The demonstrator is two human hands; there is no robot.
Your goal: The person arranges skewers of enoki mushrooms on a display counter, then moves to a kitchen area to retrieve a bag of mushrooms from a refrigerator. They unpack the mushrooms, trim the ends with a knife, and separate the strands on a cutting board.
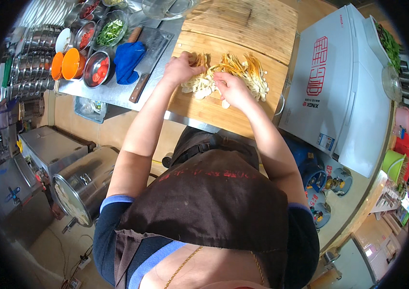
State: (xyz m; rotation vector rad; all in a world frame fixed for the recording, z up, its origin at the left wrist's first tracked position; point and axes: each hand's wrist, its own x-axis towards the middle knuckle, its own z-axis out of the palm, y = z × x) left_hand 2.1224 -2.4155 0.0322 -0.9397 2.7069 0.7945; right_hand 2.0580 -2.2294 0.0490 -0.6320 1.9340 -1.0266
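Thin-stemmed mushrooms (257, 77) with pale caps and golden-brown stems lie in bunches across a wooden cutting board (204, 113). At the left end of the bunches, my left hand (182, 68) rests on some stems, thumb and fingers spread around them. My right hand (232, 88) is over the middle of the mushrooms with its fingers curled; whether it pinches a stem is hidden. A single pale cap (225, 104) lies just below that hand. Left of the board, a cleaver with a wooden handle (139, 87) lies beside a blue cloth (128, 61).
Metal bowls, one with sliced tomatoes (100, 74), orange bowls (73, 64) and a bowl of chopped greens (111, 32) stand at the left. A second wooden board (240, 18) lies beyond. A white chest freezer (313, 83) stands at the right, near gas cylinders (313, 177).
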